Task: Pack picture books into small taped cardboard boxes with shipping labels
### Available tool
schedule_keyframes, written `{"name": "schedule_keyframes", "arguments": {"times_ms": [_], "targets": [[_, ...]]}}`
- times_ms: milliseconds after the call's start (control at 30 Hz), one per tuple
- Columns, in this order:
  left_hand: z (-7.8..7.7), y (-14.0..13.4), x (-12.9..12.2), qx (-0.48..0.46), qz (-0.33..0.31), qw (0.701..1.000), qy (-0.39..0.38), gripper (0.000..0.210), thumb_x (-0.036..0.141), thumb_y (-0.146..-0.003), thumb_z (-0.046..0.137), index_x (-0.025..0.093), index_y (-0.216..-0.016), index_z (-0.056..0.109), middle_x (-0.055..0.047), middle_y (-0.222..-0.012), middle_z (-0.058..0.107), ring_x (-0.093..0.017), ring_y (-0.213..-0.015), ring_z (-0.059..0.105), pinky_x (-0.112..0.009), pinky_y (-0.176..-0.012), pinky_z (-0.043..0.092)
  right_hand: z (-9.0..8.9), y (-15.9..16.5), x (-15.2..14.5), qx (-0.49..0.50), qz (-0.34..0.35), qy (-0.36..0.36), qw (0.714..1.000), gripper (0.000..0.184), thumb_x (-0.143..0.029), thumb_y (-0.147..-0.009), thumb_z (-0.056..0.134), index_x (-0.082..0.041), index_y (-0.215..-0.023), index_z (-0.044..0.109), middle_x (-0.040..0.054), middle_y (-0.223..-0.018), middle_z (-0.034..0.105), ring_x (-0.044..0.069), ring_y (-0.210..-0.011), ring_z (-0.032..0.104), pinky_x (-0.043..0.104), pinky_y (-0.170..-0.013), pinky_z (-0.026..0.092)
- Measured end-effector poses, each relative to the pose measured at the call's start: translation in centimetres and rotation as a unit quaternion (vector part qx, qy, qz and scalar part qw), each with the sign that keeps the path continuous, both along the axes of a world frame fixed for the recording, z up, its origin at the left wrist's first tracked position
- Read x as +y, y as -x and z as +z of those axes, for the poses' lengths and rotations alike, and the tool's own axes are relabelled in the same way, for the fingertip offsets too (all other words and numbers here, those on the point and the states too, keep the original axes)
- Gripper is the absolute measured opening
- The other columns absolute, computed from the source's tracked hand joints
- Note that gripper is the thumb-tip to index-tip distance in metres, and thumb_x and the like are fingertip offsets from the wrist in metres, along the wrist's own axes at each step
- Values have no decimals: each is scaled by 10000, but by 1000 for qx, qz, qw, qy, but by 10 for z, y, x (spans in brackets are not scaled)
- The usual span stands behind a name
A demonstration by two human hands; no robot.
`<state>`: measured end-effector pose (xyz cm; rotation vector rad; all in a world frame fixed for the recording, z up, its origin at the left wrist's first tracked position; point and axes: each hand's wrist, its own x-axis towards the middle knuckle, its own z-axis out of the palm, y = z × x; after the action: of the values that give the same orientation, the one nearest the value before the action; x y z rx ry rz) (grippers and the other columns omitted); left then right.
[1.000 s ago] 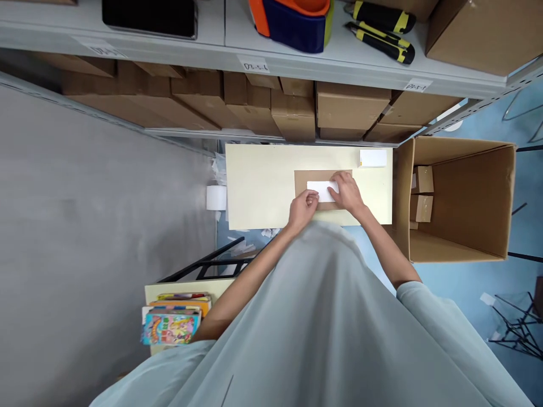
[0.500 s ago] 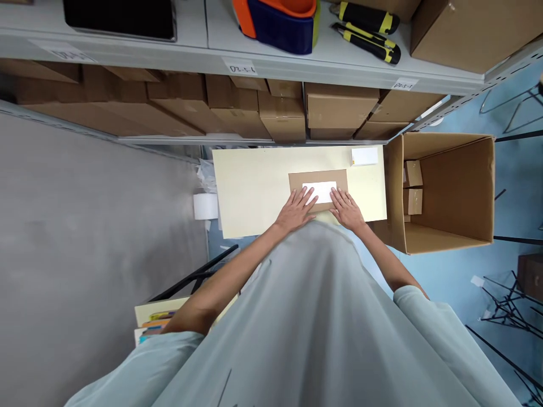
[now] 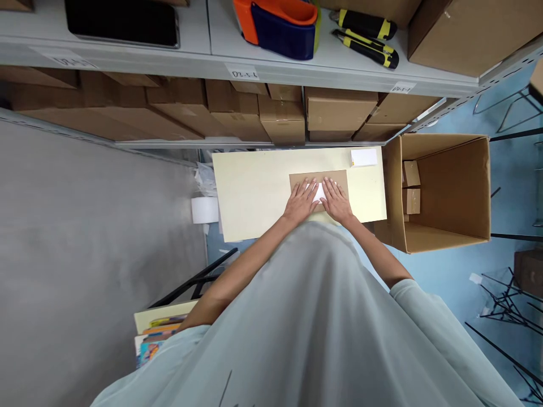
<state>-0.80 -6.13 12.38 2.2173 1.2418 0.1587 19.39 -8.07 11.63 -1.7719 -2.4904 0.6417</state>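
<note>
On the table [image 3: 250, 195], in the head view, the white paper [image 3: 319, 193] lies upon the cardboard [image 3: 341, 181], partly covered by both hands. The left hand [image 3: 298, 202] and the right hand [image 3: 336, 204] are flat with fingers extended, gripping nothing. The step seems to be smoothing. For good result, press evenly from the middle toward the edges, and avoid pushing the paper crooked.
</note>
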Motion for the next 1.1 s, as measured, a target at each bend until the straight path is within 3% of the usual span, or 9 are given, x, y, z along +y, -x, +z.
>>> {"name": "schedule_keyframes", "arguments": {"times_ms": [200,333,567,833,1100], "targets": [[-17,21,-8,-8,82,997,7,688,393,-1124,340,128,-1757,293,-120,-1839,220,-336,-1737,41,-626,-1397,-5,-7,-23,-9,0,-50,-12,999,694,-444,-1172,169,-101,-1775,209,113,-1843,196,271,-1731,138,538,-1413,132],[-20,37,-4,-26,90,995,-12,678,418,-1149,284,109,-1752,293,-132,-1837,223,-311,-1737,-2,-608,-1393,-66,-4,-38,-9,1,-63,-16,998,692,-443,-1174,174,-110,-1782,171,114,-1845,188,284,-1733,125,561,-1409,129],[-21,10,-10,-28,27,999,-2,730,462,-1123,375,130,-1764,274,-129,-1832,238,-328,-1734,60,-616,-1403,-7,-8,-5,-15,19,3,-11,1000,682,-443,-1176,236,-134,-1782,197,104,-1839,217,269,-1731,136,521,-1413,134],[-24,28,-19,4,100,995,3,723,420,-1129,308,142,-1784,180,-119,-1846,184,-306,-1737,-28,-652,-1392,-25,-8,-32,-18,25,-45,-16,999,668,-398,-1176,195,-148,-1791,122,91,-1845,199,273,-1732,133,554,-1409,134],[-19,-1,-21,15,56,998,6,728,447,-1125,319,129,-1774,228,-116,-1840,213,-317,-1737,6,-629,-1401,-1,-14,-8,-13,19,-27,-18,999,683,-438,-1176,224,-113,-1776,208,119,-1840,209,285,-1731,134,543,-1409,141]]}}
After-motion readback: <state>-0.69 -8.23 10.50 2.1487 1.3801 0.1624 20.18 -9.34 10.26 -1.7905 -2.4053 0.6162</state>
